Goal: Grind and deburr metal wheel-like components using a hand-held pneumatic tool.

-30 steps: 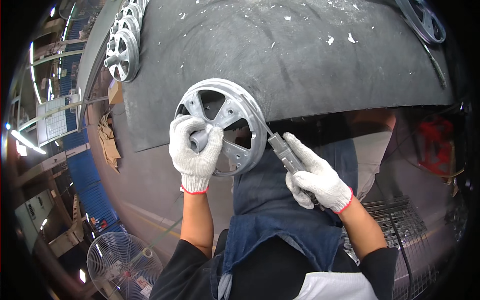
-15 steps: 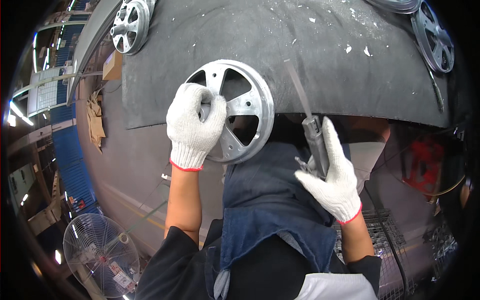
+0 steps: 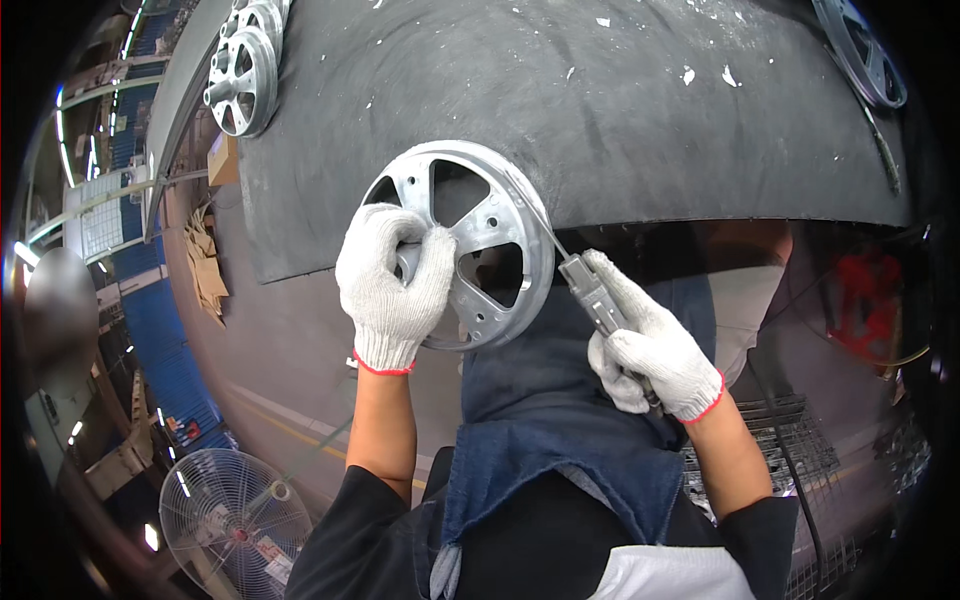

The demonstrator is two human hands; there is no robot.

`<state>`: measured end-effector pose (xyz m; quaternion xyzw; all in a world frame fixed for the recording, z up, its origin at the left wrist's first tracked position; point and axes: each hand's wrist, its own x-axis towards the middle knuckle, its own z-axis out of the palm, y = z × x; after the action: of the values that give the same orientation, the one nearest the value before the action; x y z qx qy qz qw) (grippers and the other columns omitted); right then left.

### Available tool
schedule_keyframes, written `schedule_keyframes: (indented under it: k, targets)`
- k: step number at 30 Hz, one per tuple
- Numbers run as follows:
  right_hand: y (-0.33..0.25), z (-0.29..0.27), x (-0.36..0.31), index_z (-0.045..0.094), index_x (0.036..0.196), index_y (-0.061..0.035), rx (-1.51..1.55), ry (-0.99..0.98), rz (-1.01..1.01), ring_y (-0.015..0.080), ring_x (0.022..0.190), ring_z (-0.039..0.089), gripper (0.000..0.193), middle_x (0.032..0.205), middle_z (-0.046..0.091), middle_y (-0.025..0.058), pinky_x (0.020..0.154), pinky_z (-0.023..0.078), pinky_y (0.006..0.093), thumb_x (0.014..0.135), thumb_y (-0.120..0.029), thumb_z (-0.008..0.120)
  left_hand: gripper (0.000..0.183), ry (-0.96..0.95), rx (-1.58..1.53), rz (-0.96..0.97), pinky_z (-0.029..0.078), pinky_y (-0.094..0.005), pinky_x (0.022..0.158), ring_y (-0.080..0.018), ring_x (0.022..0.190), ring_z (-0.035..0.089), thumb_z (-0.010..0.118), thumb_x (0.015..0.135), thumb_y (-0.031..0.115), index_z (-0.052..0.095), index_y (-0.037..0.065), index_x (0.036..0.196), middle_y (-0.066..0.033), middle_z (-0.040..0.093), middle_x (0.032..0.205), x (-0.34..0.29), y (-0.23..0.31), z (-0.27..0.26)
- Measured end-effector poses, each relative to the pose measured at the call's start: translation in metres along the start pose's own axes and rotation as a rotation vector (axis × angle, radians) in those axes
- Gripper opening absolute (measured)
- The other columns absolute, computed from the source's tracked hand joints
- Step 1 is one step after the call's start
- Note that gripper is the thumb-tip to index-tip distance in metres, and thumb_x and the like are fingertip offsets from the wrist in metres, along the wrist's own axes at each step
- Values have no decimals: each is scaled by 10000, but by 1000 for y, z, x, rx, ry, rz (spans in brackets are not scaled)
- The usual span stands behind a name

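Note:
A silvery cast metal wheel [image 3: 473, 234] with several spokes stands tilted at the near edge of the dark bench. My left hand [image 3: 393, 290], in a white knit glove with a red cuff, is closed round its hub area, thumb and fingers curled. To the right, my gloved right hand [image 3: 655, 355] wraps round the grey body of a hand-held power file [image 3: 594, 296]. Its thin flat blade reaches up and left against the wheel's right rim; whether it touches the outer or inner edge is hard to tell.
The dark-covered bench top [image 3: 330, 170] carries scattered pale flakes. Similar wheels [image 3: 245, 80] sit at its far left, and another wheel [image 3: 862, 50] at the far right beside a thin rod [image 3: 880, 150]. A caged fan [image 3: 236, 530] stands lower left, a wire basket [image 3: 800, 440] lower right.
My right hand has closed more round the file and swung its blade left, from clear of the wheel onto the rim. The wheel and my left hand sit slightly lower in view.

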<state>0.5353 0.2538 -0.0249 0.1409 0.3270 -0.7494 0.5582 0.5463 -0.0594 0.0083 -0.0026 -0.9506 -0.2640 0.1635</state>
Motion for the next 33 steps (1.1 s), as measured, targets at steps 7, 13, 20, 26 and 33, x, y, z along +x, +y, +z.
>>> schedule_keyframes:
  k: [7,13,20,26,33]
  targets:
    - [-8,-10,1,194,1873,-167,7,-61,38,115,538,513,950,805,618,73,486,450,295,1023,-70,608,165,48,9,44,601,-434,904,-323,865,706,840,829,-49,730,26,927,-111,718,877,-5,-5,8]
    - [-6,-15,4,175,1873,-148,63,-163,42,112,539,517,926,793,607,64,482,449,288,1046,-32,575,152,78,28,-10,596,-464,1028,-322,902,717,813,837,-59,736,20,941,-106,736,893,-9,-3,5]
    - [0,-18,13,160,1872,-131,46,-144,25,112,533,509,917,807,602,65,484,454,294,1050,-16,549,138,58,31,0,592,-476,1065,-328,926,726,791,844,-68,743,13,944,-109,742,898,-6,-6,5]
    - [7,-15,10,164,1873,-137,71,-166,43,114,534,510,924,808,606,66,490,456,297,1044,-7,550,131,80,13,-30,596,-476,1060,-328,916,729,768,850,-81,742,7,945,-124,743,904,-7,-1,4]
    - [5,-13,9,162,1870,-119,50,-118,10,121,536,517,939,830,628,93,488,458,301,1024,10,549,121,69,-3,11,610,-467,1001,-334,854,725,781,829,-73,728,10,900,-136,731,857,0,0,8]
